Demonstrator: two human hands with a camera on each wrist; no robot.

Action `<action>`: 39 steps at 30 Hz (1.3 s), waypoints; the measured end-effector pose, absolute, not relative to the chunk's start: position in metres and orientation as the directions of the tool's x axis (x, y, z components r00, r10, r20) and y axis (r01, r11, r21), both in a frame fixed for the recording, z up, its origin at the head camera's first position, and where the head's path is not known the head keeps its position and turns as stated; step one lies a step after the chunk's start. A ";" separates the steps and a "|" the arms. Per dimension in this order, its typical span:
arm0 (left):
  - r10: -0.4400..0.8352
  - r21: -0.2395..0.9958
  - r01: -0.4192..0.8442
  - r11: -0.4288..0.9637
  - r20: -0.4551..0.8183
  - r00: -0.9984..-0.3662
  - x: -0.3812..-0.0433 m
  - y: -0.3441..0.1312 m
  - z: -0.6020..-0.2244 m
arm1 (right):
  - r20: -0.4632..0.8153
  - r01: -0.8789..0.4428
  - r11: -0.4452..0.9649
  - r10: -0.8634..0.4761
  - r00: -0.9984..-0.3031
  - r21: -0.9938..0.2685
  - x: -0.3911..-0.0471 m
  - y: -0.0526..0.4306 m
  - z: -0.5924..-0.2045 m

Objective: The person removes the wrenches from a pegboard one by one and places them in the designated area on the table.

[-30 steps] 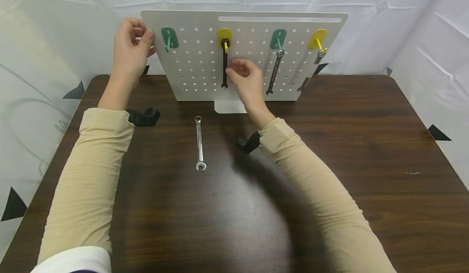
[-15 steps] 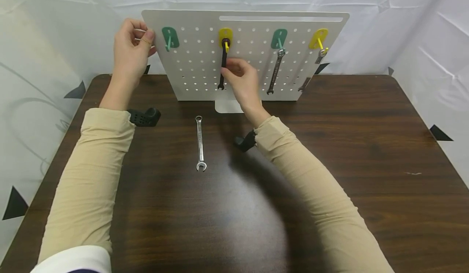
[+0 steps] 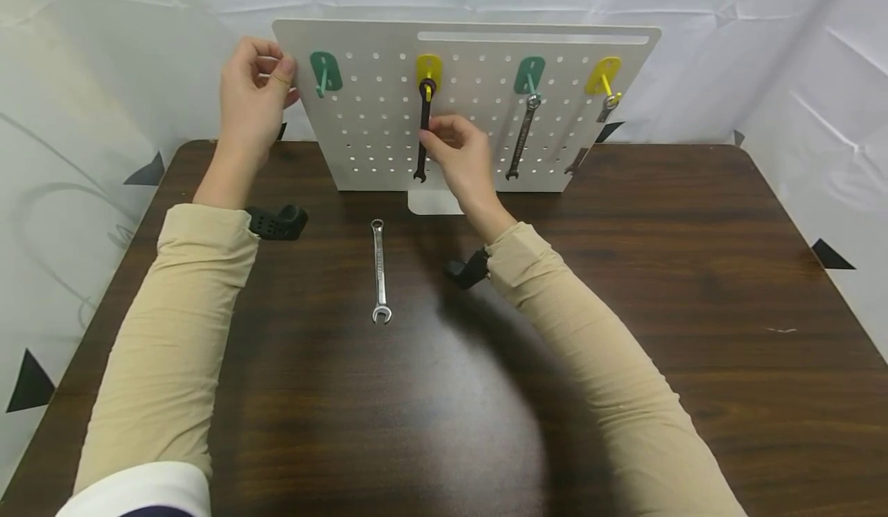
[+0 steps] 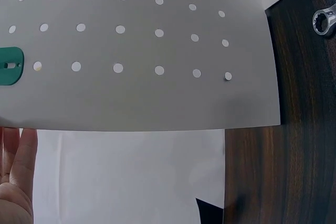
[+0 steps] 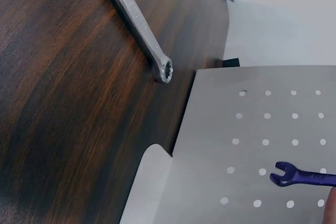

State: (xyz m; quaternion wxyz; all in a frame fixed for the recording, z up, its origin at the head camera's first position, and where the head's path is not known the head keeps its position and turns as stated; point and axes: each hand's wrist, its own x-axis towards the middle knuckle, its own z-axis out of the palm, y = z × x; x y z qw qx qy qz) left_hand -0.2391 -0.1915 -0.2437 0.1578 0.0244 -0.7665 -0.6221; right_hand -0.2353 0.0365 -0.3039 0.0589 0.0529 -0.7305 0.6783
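My left hand [image 3: 253, 101] holds the left edge of an upright light-grey pegboard [image 3: 368, 37] between thumb and fingers; in the left wrist view, fingers [image 4: 23, 161] show at that edge. With thumb and fingertips, my right hand [image 3: 468, 159] pinches the shank of a dark combination wrench [image 3: 425, 112]. Its ring end is at the second hook from the left, a yellow hook [image 3: 428, 66], and appears to be around the peg. The open end of the wrench hangs downward; the right wrist view shows that end as purple. Only a fingertip of my right hand shows there.
A silver combination wrench [image 3: 379, 270] lies on the dark wooden table [image 3: 624, 270] before the board. Two more wrenches hang at the green hook [image 3: 530, 76] and the far-right yellow hook [image 3: 602, 76]. The left green hook [image 3: 326, 72] bears nothing. White sheeting [image 3: 763, 55] stands behind.
My right hand has moved slightly left and taken hold of the dark wrench, which first tilted, then shifted slightly down. My left hand stays at the board's edge.
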 end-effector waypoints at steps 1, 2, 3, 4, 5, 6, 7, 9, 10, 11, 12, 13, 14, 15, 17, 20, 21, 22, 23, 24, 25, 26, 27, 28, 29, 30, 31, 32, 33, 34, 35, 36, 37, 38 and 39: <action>-0.233 0.961 0.160 0.225 0.212 -0.949 -0.239 -0.192 -0.244 | 0.149 -0.149 0.063 -0.001 -0.989 -0.987 -0.235 0.037 -0.304; -0.232 0.961 0.160 0.224 0.212 -0.949 -0.239 -0.192 -0.244 | 0.144 -0.144 0.058 -0.005 -0.990 -0.988 -0.235 0.037 -0.304; -0.231 0.961 0.162 0.225 0.214 -0.949 -0.239 -0.192 -0.244 | 0.143 -0.143 0.060 -0.009 -0.990 -0.988 -0.235 0.037 -0.304; -0.231 0.961 0.163 0.224 0.214 -0.949 -0.240 -0.192 -0.245 | 0.142 -0.142 0.063 -0.013 -0.990 -0.988 -0.235 0.038 -0.304; -0.231 0.960 0.165 0.225 0.217 -0.949 -0.240 -0.192 -0.245 | 0.142 -0.143 0.066 -0.017 -0.990 -0.988 -0.235 0.038 -0.304; -0.231 0.960 0.165 0.224 0.217 -0.948 -0.240 -0.193 -0.245 | 0.141 -0.142 0.066 -0.022 -0.990 -0.988 -0.235 0.038 -0.304; -0.231 0.960 0.166 0.224 0.218 -0.948 -0.241 -0.193 -0.245 | 0.140 -0.141 0.066 -0.027 -0.990 -0.988 -0.235 0.038 -0.304; -0.232 0.960 0.168 0.226 0.220 -0.947 -0.241 -0.193 -0.246 | 0.142 -0.144 0.069 -0.038 -0.989 -0.987 -0.234 0.039 -0.304; -0.232 0.959 0.168 0.226 0.221 -0.947 -0.241 -0.194 -0.246 | 0.141 -0.144 0.066 -0.043 -0.989 -0.987 -0.234 0.039 -0.304; -0.232 0.960 0.168 0.225 0.220 -0.947 -0.241 -0.194 -0.246 | 0.143 -0.146 0.061 -0.047 -0.989 -0.987 -0.234 0.040 -0.304; -0.232 0.960 0.167 0.225 0.219 -0.948 -0.241 -0.194 -0.246 | 0.146 -0.149 0.058 -0.051 -0.988 -0.987 -0.233 0.040 -0.304; -0.232 0.960 0.166 0.226 0.219 -0.948 -0.241 -0.194 -0.246 | 0.150 -0.154 0.058 -0.058 -0.987 -0.986 -0.233 0.040 -0.304; -0.232 0.960 0.165 0.228 0.218 -0.948 -0.241 -0.195 -0.246 | 0.156 -0.160 0.060 -0.066 -0.986 -0.985 -0.232 0.040 -0.305; -0.231 0.960 0.164 0.229 0.217 -0.948 -0.241 -0.195 -0.247 | 0.160 -0.165 0.062 -0.073 -0.984 -0.984 -0.231 0.041 -0.305; -0.230 0.959 0.162 0.231 0.216 -0.949 -0.241 -0.196 -0.247 | 0.163 -0.169 0.068 -0.083 -0.983 -0.983 -0.230 0.041 -0.305; -0.230 0.960 0.159 0.232 0.213 -0.950 -0.241 -0.196 -0.247 | 0.163 -0.170 0.073 -0.095 -0.982 -0.983 -0.227 0.041 -0.305; -0.230 0.960 0.159 0.232 0.213 -0.950 -0.240 -0.196 -0.246 | 0.162 -0.170 0.074 -0.096 -0.982 -0.983 -0.226 0.042 -0.305; -0.230 0.961 0.158 0.229 0.211 -0.950 -0.240 -0.196 -0.246 | 0.164 -0.171 0.072 -0.097 -0.982 -0.983 -0.226 0.042 -0.305; -0.229 0.961 0.158 0.228 0.210 -0.950 -0.240 -0.196 -0.246 | 0.166 -0.173 0.067 -0.098 -0.981 -0.983 -0.225 0.042 -0.305; -0.229 0.962 0.157 0.225 0.209 -0.951 -0.240 -0.196 -0.246 | 0.171 -0.178 0.066 -0.100 -0.980 -0.982 -0.225 0.042 -0.305; -0.229 0.962 0.157 0.225 0.209 -0.951 -0.240 -0.196 -0.246 | 0.176 -0.183 0.066 -0.103 -0.979 -0.981 -0.224 0.043 -0.305; -0.229 0.962 0.158 0.224 0.209 -0.951 -0.240 -0.196 -0.246 | 0.181 -0.189 0.065 -0.106 -0.978 -0.980 -0.224 0.043 -0.305; -0.230 0.962 0.158 0.224 0.209 -0.951 -0.240 -0.196 -0.246 | 0.183 -0.191 0.063 -0.106 -0.977 -0.980 -0.223 0.043 -0.305; -0.230 0.962 0.158 0.224 0.209 -0.950 -0.240 -0.196 -0.245 | 0.185 -0.192 0.062 -0.107 -0.977 -0.979 -0.223 0.044 -0.305; -0.230 0.961 0.158 0.225 0.210 -0.950 -0.240 -0.196 -0.245 | 0.185 -0.192 0.059 -0.106 -0.977 -0.980 -0.223 0.044 -0.304; -0.230 0.961 0.158 0.227 0.210 -0.950 -0.240 -0.196 -0.245 | 0.185 -0.191 0.057 -0.106 -0.977 -0.980 -0.223 0.044 -0.304; -0.230 0.960 0.158 0.229 0.211 -0.950 -0.240 -0.196 -0.245 | 0.186 -0.193 0.055 -0.107 -0.977 -0.980 -0.222 0.044 -0.304; -0.230 0.960 0.159 0.231 0.212 -0.950 -0.240 -0.196 -0.245 | 0.188 -0.194 0.053 -0.108 -0.976 -0.980 -0.222 0.045 -0.303; -0.229 0.959 0.159 0.233 0.213 -0.950 -0.240 -0.196 -0.245 | 0.189 -0.196 0.053 -0.110 -0.976 -0.979 -0.222 0.045 -0.303; -0.229 0.959 0.160 0.234 0.214 -0.950 -0.240 -0.196 -0.245 | 0.188 -0.195 0.050 -0.111 -0.976 -0.980 -0.222 0.045 -0.303; -0.228 0.959 0.161 0.235 0.215 -0.950 -0.240 -0.196 -0.245 | 0.189 -0.195 0.047 -0.112 -0.976 -0.980 -0.222 0.046 -0.303; -0.228 0.958 0.161 0.237 0.216 -0.949 -0.240 -0.196 -0.245 | 0.190 -0.196 0.045 -0.115 -0.975 -0.980 -0.222 0.046 -0.303; -0.228 0.958 0.162 0.237 0.217 -0.949 -0.240 -0.196 -0.245 | 0.192 -0.198 0.044 -0.116 -0.974 -0.979 -0.222 0.046 -0.303; -0.228 0.957 0.162 0.239 0.218 -0.949 -0.240 -0.196 -0.246 | 0.192 -0.198 0.043 -0.117 -0.974 -0.979 -0.222 0.046 -0.303; -0.227 0.957 0.163 0.241 0.218 -0.949 -0.240 -0.196 -0.246 | 0.190 -0.196 0.041 -0.116 -0.975 -0.980 -0.221 0.046 -0.303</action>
